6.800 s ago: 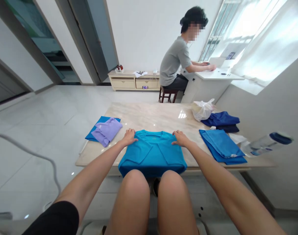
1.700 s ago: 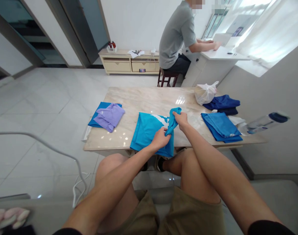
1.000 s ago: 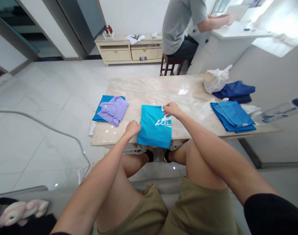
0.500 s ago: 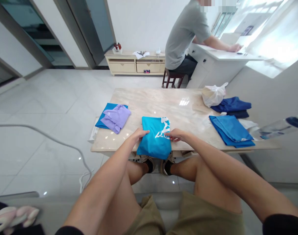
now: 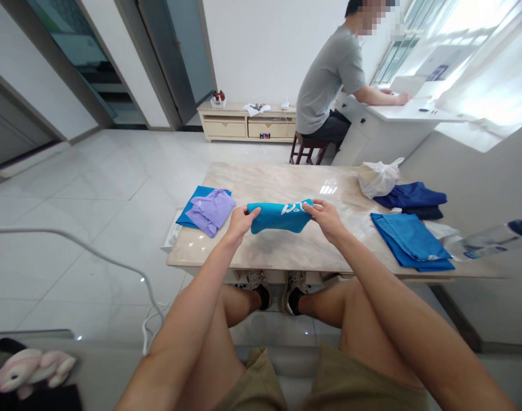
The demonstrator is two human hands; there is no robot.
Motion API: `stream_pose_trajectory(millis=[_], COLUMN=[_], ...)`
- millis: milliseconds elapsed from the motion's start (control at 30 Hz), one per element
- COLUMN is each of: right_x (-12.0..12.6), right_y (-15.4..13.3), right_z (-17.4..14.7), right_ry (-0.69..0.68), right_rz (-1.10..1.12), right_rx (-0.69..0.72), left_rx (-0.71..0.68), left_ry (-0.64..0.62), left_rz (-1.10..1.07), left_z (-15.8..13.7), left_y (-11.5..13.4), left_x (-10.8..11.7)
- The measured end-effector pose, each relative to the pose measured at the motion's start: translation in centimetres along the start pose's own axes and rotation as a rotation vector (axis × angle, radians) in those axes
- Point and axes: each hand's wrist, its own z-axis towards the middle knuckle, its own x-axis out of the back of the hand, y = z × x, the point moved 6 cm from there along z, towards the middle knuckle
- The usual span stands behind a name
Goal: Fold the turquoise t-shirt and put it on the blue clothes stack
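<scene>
A turquoise folded cloth (image 5: 278, 218) with white lettering is held up above the table (image 5: 261, 177), its lower edge hanging down. My left hand (image 5: 243, 220) pinches its left end, thumb on top. At the opposite end my right hand (image 5: 325, 215) grips the upper right corner between thumb and fingers. Left of the cloth, a purple folded cloth (image 5: 212, 211) lies over a blue one (image 5: 197, 194). On the right side of the table rests a folded blue cloth (image 5: 410, 240). Whether the held cloth is a garment or a bag, I cannot tell.
Dark blue folded fabric (image 5: 413, 195) and a white plastic bag (image 5: 380, 176) sit at the back right. A clear bottle (image 5: 486, 240) lies near the right edge. Another person (image 5: 329, 80) sits on a stool at a white desk. A grey cable (image 5: 93, 248) crosses at left.
Both hands have raised the turquoise cloth and moved it away from me. It was spread near the front edge; now it appears as a narrower strip. The view has tilted up slightly.
</scene>
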Motion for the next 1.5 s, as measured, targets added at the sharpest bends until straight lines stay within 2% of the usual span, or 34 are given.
stream_pose_trajectory(millis=[67, 167, 233, 333, 400, 500, 600, 700, 800, 900, 1000, 1067, 1133, 1200, 1267, 1367, 1500], right_x=[0.0, -0.5, -0.7, -0.3, 0.0, -0.2, -0.5, -0.7, -0.5, 0.2, 0.3, 0.0, -0.4, -0.8, -1.2, -1.8, -2.6], right_y=[-0.9, -2.3, -3.0, -3.7, -4.0, -4.1, -3.2, -1.0, 2.3, 5.4, 7.7, 8.8, 9.5, 9.9, 10.4, 10.7, 9.1], right_z=[-0.3, -0.9, -1.2, -1.5, -1.8, -2.1, -1.8, -0.6, 1.0, 2.0, 1.9, 1.5, 1.1, 0.9, 0.7, 0.7, 0.2], right_ry=[0.014, -0.086, -0.141, -0.104, -0.074, -0.129, -0.212, -0.284, -0.268, -0.173, -0.170, -0.200, -0.226, -0.253, -0.290, -0.338, -0.329], right_rz=[0.049, 0.053, -0.019, -0.224, -0.347, -0.480, -0.535, -0.549, -0.698, -0.878, -0.875, -0.799, -0.747, -0.734, -0.724, -0.720, -0.669], right_rx=[0.080, 0.172, 0.228, 0.322, 0.380, 0.417, 0.359, 0.266, 0.149, -0.012, -0.198, -0.308, -0.382, -0.428, -0.470, -0.491, -0.399], left_rx=[-0.082, -0.193, -0.276, -0.353, -0.338, -0.279, -0.216, -0.071, 0.051, -0.009, -0.155, -0.268, -0.319, -0.245, -0.103, 0.008, -0.076], left_ry=[0.084, 0.218, 0.261, 0.162, 0.057, -0.026, -0.033, -0.064, -0.028, 0.003, -0.157, -0.308, -0.487, -0.678, -0.803, -0.788, -0.641], left_rz=[0.059, 0.155, 0.201, 0.189, 0.152, 0.100, 0.051, 0.084, 0.397, 0.815, 0.997, 1.072, 1.147, 1.208, 1.266, 1.380, 1.400], left_z=[0.1, 0.3, 0.4, 0.5, 0.4, 0.0, -0.3, -0.1, 0.2, 0.1, -1.0, -2.4, -4.2, -6.0, -7.3, -8.3, -9.5], left_y=[0.9, 2.0, 2.6, 2.8, 2.2, 1.1, 0.0, -1.9, -3.9, -4.4, -3.8, -3.1, -2.7, -2.9, -3.0, -1.8, 2.3], left_x=[0.4, 1.5, 2.2, 2.7, 3.0, 3.5, 4.1, 4.0, 4.4, 4.2, 1.7, -0.6, -2.9, -4.6, -5.5, -5.9, -6.2])
